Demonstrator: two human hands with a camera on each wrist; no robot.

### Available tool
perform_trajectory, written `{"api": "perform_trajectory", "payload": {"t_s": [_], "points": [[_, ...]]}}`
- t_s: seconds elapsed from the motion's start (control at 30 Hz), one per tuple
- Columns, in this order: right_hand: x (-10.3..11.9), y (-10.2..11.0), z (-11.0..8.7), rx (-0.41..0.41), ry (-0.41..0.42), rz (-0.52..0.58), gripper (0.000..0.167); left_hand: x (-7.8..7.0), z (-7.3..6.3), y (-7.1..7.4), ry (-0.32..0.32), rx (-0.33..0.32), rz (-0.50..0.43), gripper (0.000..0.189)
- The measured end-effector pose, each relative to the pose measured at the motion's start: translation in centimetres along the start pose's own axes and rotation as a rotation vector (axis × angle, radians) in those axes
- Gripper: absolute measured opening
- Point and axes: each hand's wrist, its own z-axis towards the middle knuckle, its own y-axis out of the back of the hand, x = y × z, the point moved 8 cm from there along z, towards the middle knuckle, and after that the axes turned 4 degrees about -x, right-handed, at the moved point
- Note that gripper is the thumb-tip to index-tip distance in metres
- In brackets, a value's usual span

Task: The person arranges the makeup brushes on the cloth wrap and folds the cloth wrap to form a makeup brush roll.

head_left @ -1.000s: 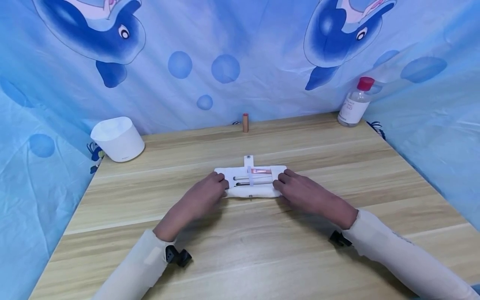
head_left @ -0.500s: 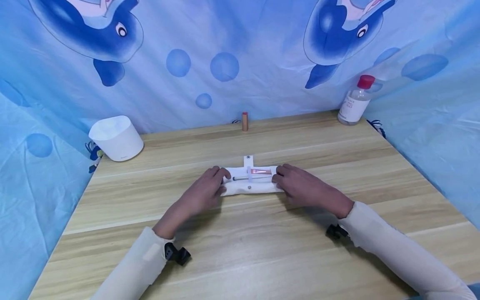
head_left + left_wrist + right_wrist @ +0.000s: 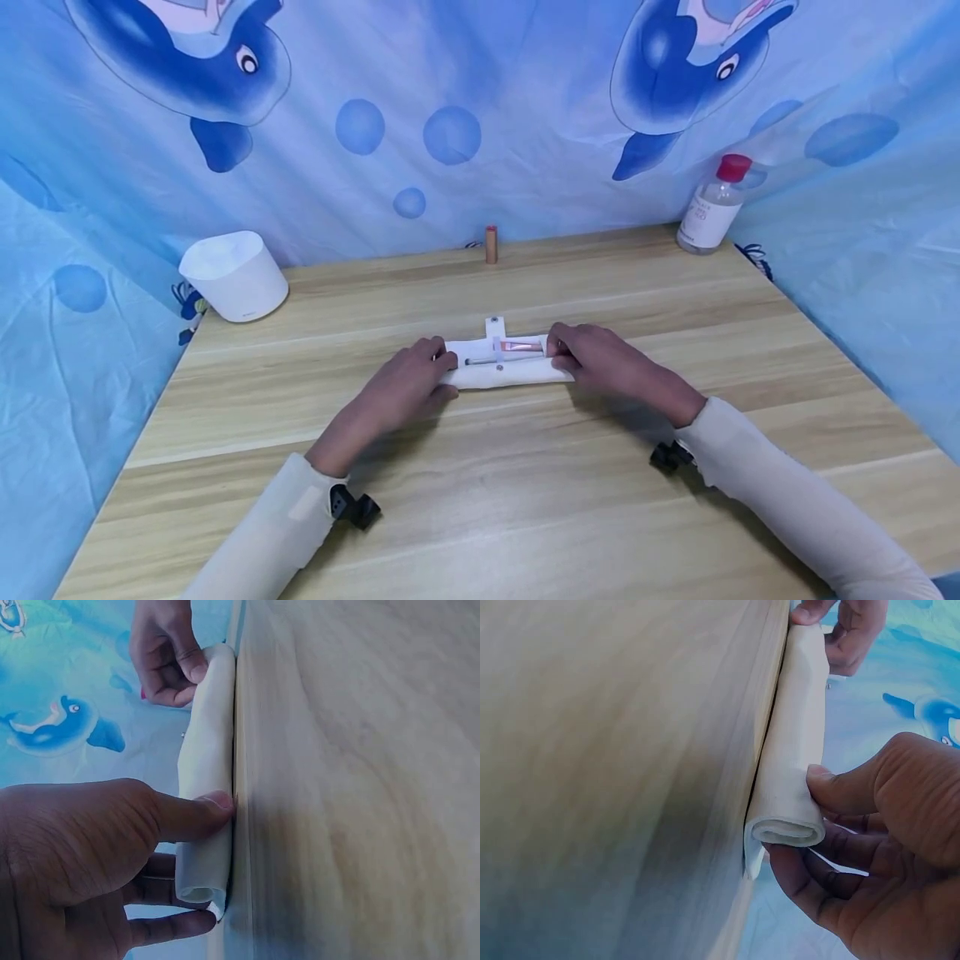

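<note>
A white fabric brush roll (image 3: 504, 373) lies across the middle of the wooden table (image 3: 480, 500), partly rolled up from its near edge. Slim brushes, one with a pink part (image 3: 521, 346), still show on its far strip, beside a snap tab (image 3: 494, 324). My left hand (image 3: 420, 375) grips the roll's left end (image 3: 204, 847), thumb on top and fingers curled under. At the other end (image 3: 787, 825) my right hand (image 3: 588, 358) grips the same way. The rolled edge shows as a spiral in the right wrist view.
A white cup (image 3: 234, 277) stands at the back left. A small tan cylinder (image 3: 491, 244) stands upright at the back middle. A clear bottle with a red cap (image 3: 712, 207) is at the back right. Blue whale-print cloth (image 3: 450, 100) hangs behind and along both sides.
Both hands have rolled the white fabric away from me. The roll is thicker, and less of the flat part with the brushes shows than a second ago.
</note>
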Motion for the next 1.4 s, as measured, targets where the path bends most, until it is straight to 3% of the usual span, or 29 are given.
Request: {"api": "perform_trajectory", "payload": {"t_s": [0.27, 0.6, 0.77, 0.9, 1.17, 1.4], "points": [[0.2, -0.1, 0.3, -0.049, 0.101, -0.015, 0.016, 0.5, 0.0, -0.3, 0.042, -0.009, -0.042, 0.039], [-0.2, -0.1, 0.6, -0.054, 0.092, 0.010, 0.011, 0.2, 0.3, 0.8, -0.001, -0.089, 0.031, 0.020], [-0.4, 0.0, 0.5, -0.034, 0.061, 0.000, 0.010, 0.5, 0.4, 0.7, 0.003, -0.110, -0.058, 0.012], [0.3, 0.3, 0.2, -0.035, 0.145, -0.085, 0.009, 0.8, 0.4, 0.4, 0.009, -0.124, -0.124, 0.007], [1.5, -0.4, -0.3, 0.062, 0.195, -0.191, 0.032, 1.3, 0.6, 0.1, 0.027, -0.160, -0.169, 0.005], [1.9, -0.8, -0.4, 0.058, 0.215, -0.170, 0.026, 1.6, 0.4, -0.3, 0.062, -0.155, -0.205, 0.003]]}}
